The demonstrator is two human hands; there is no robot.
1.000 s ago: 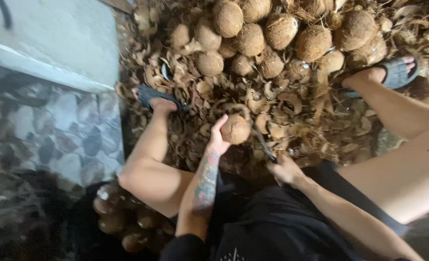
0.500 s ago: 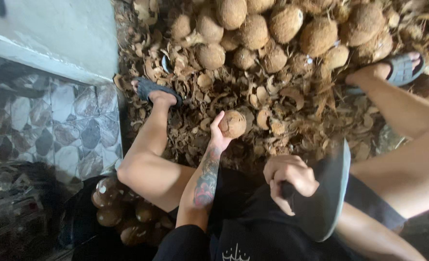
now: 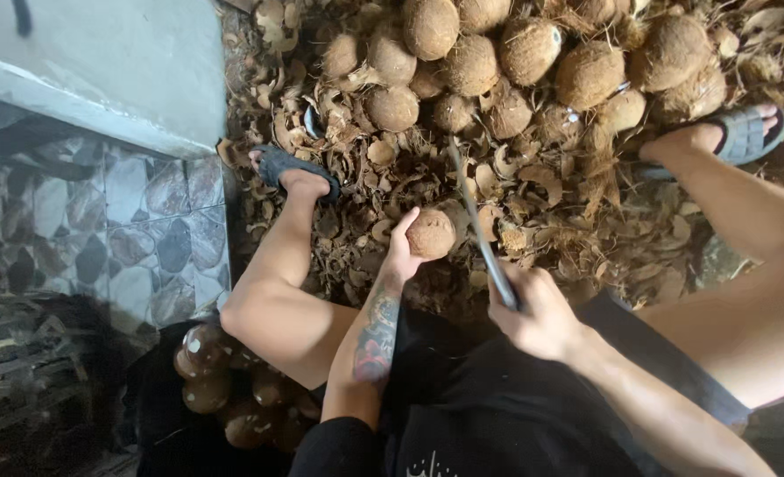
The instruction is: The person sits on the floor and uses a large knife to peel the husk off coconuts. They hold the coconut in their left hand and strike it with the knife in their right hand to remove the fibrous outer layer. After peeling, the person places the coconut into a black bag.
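My left hand (image 3: 403, 252) grips a small brown coconut (image 3: 431, 233) and holds it out over the husk litter between my legs. My right hand (image 3: 533, 309) is closed round the handle of a long knife (image 3: 476, 216). Its blade points away from me and its edge lies against the right side of the coconut. My forearms come up from the bottom of the view over my dark shorts.
A heap of husked coconuts (image 3: 507, 53) lies ahead, on a floor thick with husk scraps (image 3: 542, 190). My feet in grey sandals (image 3: 279, 166) rest at both sides. A dark container of peeled coconuts (image 3: 224, 389) sits at lower left beside a stone-patterned wall (image 3: 100, 230).
My right hand brought the knife up from beside my lap and swung the blade forward onto the coconut. The left hand kept hold of the coconut in nearly the same spot.
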